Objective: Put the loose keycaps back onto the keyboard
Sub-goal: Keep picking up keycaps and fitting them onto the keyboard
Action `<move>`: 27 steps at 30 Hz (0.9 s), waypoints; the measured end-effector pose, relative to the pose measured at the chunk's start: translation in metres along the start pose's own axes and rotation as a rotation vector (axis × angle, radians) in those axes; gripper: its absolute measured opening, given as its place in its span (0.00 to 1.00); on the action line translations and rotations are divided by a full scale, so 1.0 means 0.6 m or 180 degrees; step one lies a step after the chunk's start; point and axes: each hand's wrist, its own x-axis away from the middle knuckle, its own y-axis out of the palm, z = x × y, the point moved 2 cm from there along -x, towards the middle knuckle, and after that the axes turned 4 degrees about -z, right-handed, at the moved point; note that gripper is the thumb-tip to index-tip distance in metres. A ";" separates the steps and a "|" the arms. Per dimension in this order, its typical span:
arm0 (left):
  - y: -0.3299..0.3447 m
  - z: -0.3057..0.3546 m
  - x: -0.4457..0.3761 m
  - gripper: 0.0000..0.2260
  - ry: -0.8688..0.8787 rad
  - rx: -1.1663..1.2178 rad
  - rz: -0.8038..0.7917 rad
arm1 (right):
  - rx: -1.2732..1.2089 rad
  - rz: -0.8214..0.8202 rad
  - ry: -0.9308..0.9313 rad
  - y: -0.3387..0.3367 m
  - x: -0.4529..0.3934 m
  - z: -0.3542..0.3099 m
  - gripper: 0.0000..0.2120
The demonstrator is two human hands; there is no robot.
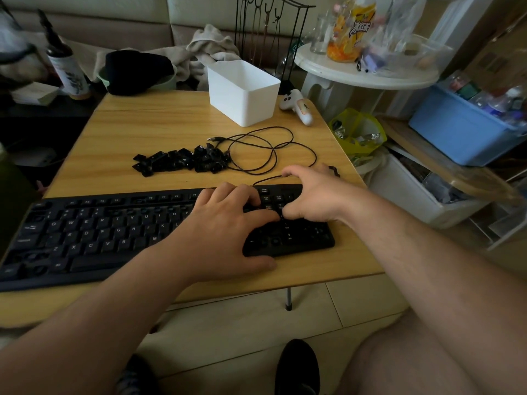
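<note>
A: What's the surface?

B: A low wooden table over a tiled floor; a white bin and a white controller stand at its far side, a round white side table beyond

A: And the keyboard?

B: The black keyboard lies along the near edge; its cable loops behind it, just beside a pile of loose keycaps at mid-table

A: The 2 hands?

B: Both sit over the keyboard's right end; the left hand rests flat with fingers spread; the right hand has curled fingers, thumb and forefinger tips pressed together at the keys; I cannot tell whether they pinch a keycap
</note>
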 end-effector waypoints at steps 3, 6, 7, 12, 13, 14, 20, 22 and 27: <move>-0.003 -0.007 0.008 0.36 -0.0029 -0.0001 -0.0001 | -0.0372 -0.0202 -0.0018 0.001 -0.003 -0.002 0.38; -0.004 -0.011 0.016 0.36 -0.0067 -0.0001 0.0007 | -0.1231 -0.0423 0.0058 0.006 -0.013 0.002 0.31; -0.003 -0.011 0.018 0.37 -0.0093 0.0000 0.0005 | -0.1308 -0.0422 0.0084 0.008 -0.018 0.003 0.29; -0.005 -0.012 0.022 0.34 -0.0156 -0.0042 -0.0047 | -0.1264 -0.0207 -0.0008 0.007 -0.021 -0.005 0.12; -0.005 -0.011 0.022 0.33 -0.0139 -0.0017 -0.0048 | -0.0967 -0.0035 -0.0098 0.002 -0.019 -0.006 0.10; -0.006 -0.010 0.023 0.33 -0.0121 -0.0002 -0.0052 | -0.0575 0.0191 -0.0222 -0.003 -0.018 -0.008 0.10; -0.014 -0.007 0.021 0.29 -0.0037 -0.0115 -0.0022 | 0.0186 0.1039 -0.0841 -0.004 -0.051 -0.045 0.08; -0.019 -0.005 0.020 0.28 0.0007 -0.0100 0.0033 | 0.0285 0.1105 -0.1002 0.002 -0.071 -0.067 0.09; -0.043 -0.054 0.011 0.24 -0.0316 0.0309 0.0314 | 0.0217 0.0959 -0.1243 0.027 -0.113 -0.139 0.09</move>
